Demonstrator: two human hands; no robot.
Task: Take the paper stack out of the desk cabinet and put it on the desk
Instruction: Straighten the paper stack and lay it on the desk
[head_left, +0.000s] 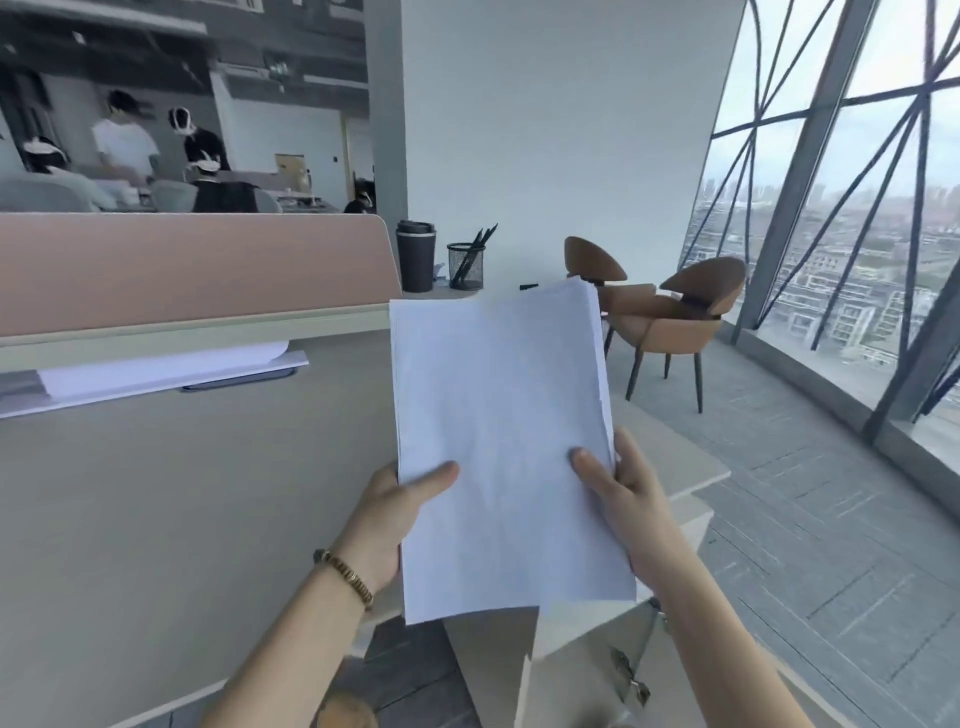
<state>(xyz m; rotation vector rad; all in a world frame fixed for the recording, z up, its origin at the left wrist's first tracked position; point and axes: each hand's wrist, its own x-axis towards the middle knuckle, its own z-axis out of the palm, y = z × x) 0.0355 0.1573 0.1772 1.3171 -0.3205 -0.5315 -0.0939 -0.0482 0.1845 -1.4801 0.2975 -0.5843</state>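
A white paper stack (498, 415) is held up in the air over the right end of the beige desk (182, 493). My left hand (389, 519) grips its lower left edge, thumb on top. My right hand (623, 499) grips its lower right edge, thumb on the top sheet. The stack tilts away from me and its far end bends slightly. Below my hands the desk cabinet (582, 670) stands with its door open, metal hinges (631, 675) showing on the inner side.
A pink divider panel (192, 270) runs along the desk's far edge, with more white papers (166, 371) lying below it. A dark cup (415, 257) and a mesh pen holder (466, 265) stand at the far right corner. Two brown chairs (670, 317) sit by the window. People sit behind the divider.
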